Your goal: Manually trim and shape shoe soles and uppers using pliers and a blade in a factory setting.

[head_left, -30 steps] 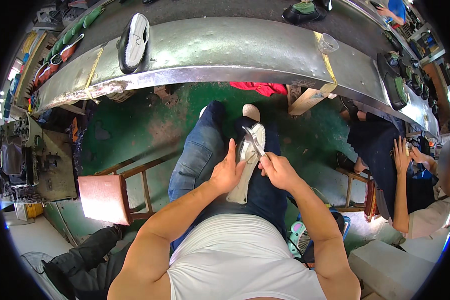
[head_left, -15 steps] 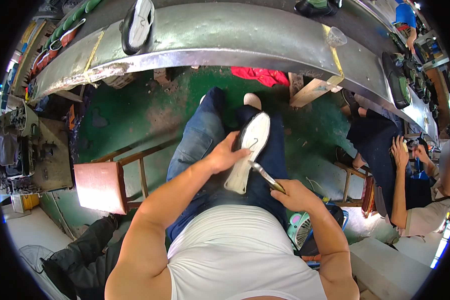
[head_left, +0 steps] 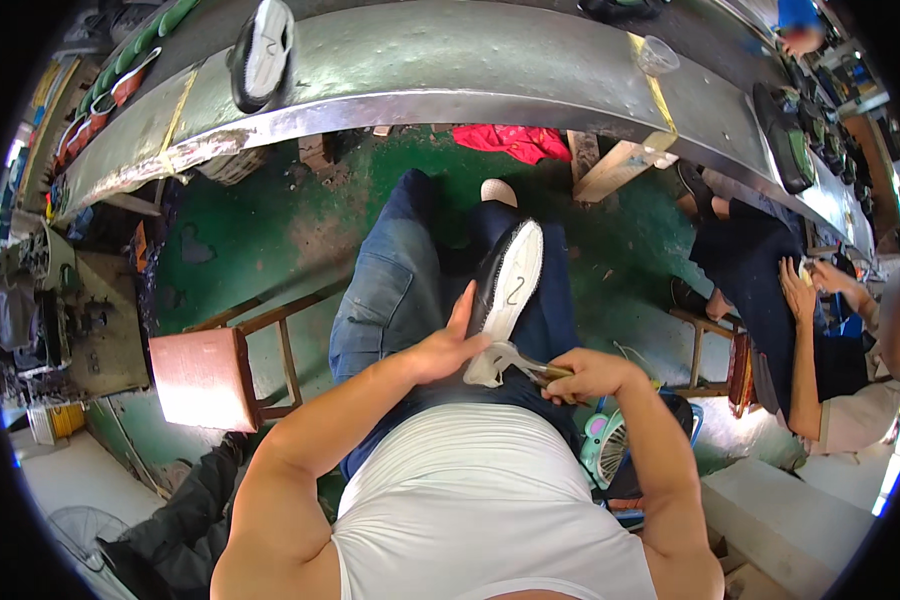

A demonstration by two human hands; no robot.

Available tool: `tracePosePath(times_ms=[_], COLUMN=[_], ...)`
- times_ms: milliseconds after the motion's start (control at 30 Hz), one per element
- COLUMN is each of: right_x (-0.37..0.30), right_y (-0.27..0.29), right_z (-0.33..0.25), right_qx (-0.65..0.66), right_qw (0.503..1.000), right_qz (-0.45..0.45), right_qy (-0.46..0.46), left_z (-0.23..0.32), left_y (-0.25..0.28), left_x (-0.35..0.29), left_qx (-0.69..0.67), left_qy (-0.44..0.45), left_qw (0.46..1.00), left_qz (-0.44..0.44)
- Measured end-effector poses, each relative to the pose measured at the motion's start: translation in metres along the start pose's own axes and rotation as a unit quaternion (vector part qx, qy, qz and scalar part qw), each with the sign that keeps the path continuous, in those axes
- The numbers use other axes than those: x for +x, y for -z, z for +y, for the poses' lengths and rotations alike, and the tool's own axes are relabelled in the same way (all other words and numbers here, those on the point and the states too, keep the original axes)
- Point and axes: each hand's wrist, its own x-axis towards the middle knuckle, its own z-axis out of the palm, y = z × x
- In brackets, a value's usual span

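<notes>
A black shoe point(head_left: 518, 285) lies bottom up over my lap, its toe pointing away from me. The pale underside carries a dark handwritten mark. My left hand point(head_left: 445, 350) grips the shoe from its left side, thumb across the underside near the heel. In my right hand point(head_left: 590, 375) is a metal pair of pincers point(head_left: 525, 362) with brownish handles. Its head meets the pale material at the heel end, close to my left thumb. Whether the jaws pinch that material I cannot tell.
Ahead runs a metal-covered bench point(head_left: 420, 70) bearing another upturned shoe point(head_left: 263, 55) and a clear cup point(head_left: 657, 55). A padded stool point(head_left: 202, 378) stands left. A small fan point(head_left: 605, 445) is by my right side. Another person point(head_left: 810, 350) sits at right. Red cloth point(head_left: 510, 142) lies under the bench.
The pincers have moved down and left onto the shoe's heel end. My left hand has slid toward the heel. The shoe has tilted, showing more of its black side.
</notes>
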Motion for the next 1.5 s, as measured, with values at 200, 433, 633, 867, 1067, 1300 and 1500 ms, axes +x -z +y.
tracePosePath(times_ms=[200,433,633,867,1067,1300,1500], right_x=[-0.034,0.014,0.025,0.053,0.049,0.045,0.051], right_y=[-0.013,-0.049,-0.042,-0.015,0.014,0.044,0.079], right_z=[-0.057,-0.035,0.017,0.039,0.020,-0.006,-0.025], right_qx=[-0.057,-0.231,0.017,0.183,0.274,0.301,0.328], right_qw=[0.994,0.890,0.896,0.910,0.911,0.908,0.899], right_qz=[0.094,0.345,0.380,0.287,0.214,0.212,0.202], right_qy=[0.018,0.187,0.227,0.239,0.222,0.202,0.209], left_z=[0.005,0.029,0.055,0.253,0.424,0.452,0.450], left_y=[-0.005,-0.003,0.023,0.085,0.163,0.200,0.264], left_x=[-0.014,-0.016,-0.043,-0.031,0.143,0.335,0.366], left_qx=[0.007,0.122,-0.201,-0.158,0.086,0.821,0.534], left_qy=[0.022,-0.023,-0.039,-0.176,-0.200,-0.224,-0.342], left_qw=[0.998,0.989,0.976,0.971,0.964,0.442,0.706], left_qz=[0.056,0.080,0.076,0.041,0.151,0.283,0.314])
